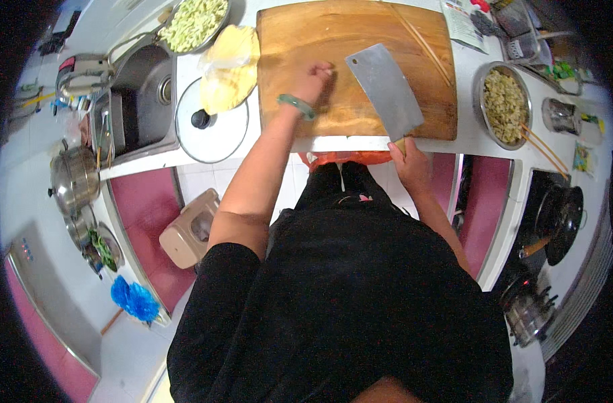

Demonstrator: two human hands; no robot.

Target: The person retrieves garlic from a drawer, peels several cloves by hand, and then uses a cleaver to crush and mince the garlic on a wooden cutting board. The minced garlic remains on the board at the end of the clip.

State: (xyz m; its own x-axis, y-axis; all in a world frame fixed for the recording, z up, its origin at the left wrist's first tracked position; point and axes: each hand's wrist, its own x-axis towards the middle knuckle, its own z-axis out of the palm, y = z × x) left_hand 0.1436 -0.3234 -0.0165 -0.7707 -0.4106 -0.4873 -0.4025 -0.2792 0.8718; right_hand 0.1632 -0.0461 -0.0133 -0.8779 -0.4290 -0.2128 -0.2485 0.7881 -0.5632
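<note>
My right hand (413,166) grips the handle of a broad cleaver (386,87) at the near edge of the wooden cutting board (286,40). The blade lies flat-looking over the board's right half, pointing away and to the left, with a small hole near its far corner. My left hand (312,82), a green bangle (297,106) at its wrist, is over the left-middle of the board with fingers curled in. Whatever may be inside those fingers is hidden. A pair of chopsticks (424,43) lies along the board's right side.
Left of the board are a glass lid (185,138), yellow sheets (229,84), a bowl of pale green chopped vegetable (193,25) and a sink (142,74). To the right, a metal bowl (481,101) holds chopped filling and chopsticks. A wok (563,225) sits on the far-right stove.
</note>
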